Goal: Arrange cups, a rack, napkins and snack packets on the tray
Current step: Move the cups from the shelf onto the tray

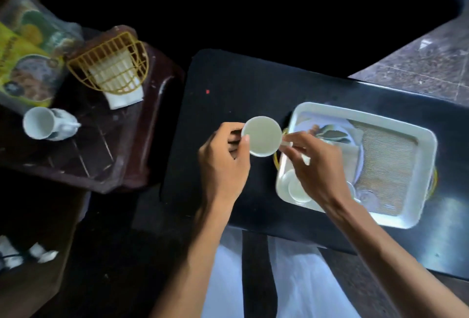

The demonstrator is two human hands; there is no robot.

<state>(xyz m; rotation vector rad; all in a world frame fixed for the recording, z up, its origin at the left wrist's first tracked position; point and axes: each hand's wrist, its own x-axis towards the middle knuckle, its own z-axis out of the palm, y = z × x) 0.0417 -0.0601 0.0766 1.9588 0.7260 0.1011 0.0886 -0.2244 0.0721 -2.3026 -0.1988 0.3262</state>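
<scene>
Both forearms are reaching forward from the bottom edge, bare to the elbow. Left hand (223, 158) is curling palm-inward, thumb tip pressing on a cup rim. Right hand (313, 165) is angling leftward, thumb and forefinger pinching, apparently on the handle; motion blur is obscuring the remaining 3 fingers.

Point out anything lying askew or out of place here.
One white cup lies tipped on its side on the brown stool, mouth facing the camera, beside the snack packets. The yellow rack also lies there over the napkins. Nothing looks spilled or broken.
</scene>
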